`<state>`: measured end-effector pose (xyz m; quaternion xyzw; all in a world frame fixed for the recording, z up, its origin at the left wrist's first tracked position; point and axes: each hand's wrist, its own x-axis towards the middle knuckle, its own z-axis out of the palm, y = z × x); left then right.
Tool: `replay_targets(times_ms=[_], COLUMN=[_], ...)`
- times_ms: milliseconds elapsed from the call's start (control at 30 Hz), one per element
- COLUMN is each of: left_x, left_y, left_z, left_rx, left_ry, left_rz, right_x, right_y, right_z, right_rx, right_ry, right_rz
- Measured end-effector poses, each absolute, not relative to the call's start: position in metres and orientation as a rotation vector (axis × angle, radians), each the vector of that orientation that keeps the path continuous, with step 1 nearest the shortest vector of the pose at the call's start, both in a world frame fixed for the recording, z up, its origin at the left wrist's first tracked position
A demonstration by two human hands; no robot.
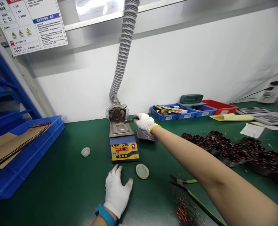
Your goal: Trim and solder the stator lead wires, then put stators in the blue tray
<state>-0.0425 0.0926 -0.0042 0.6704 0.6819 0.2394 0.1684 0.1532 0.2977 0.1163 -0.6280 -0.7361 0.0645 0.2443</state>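
Observation:
A yellow and blue solder pot (124,152) with lit red digits stands at mid-table, its square metal bath (120,128) on top. My right hand (144,122), in a white knit glove, is closed around a dark flat scraper-like tool (130,121). The tool's tip is over the right rear edge of the bath; whether it touches cannot be told. My left hand (117,190), also gloved, rests in front of the pot with fingers spread, holding nothing. Close to its right is a round shallow dish (142,171). A smaller clear dish (85,152) sits left of the pot.
A ribbed exhaust hose (124,40) ends behind the pot. Beside it lies a grey tray (146,135). On the right are copper-wound coils (230,150), green-handled cutters (183,183) and wire scraps (184,210). Blue bins (169,116) line the wall; a blue crate (35,160) stands left.

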Motion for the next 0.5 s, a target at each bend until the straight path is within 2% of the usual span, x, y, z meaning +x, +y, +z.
replay_targets(times_ms=[500], left_x=[-0.042], left_y=[0.093], left_z=[-0.003], left_rx=[1.912], left_ry=[1.940], left_rz=[0.689], right_x=[0.133], right_y=[0.271], right_z=[0.145], right_rx=[-1.811], right_ry=[-2.137], right_rz=[0.071])
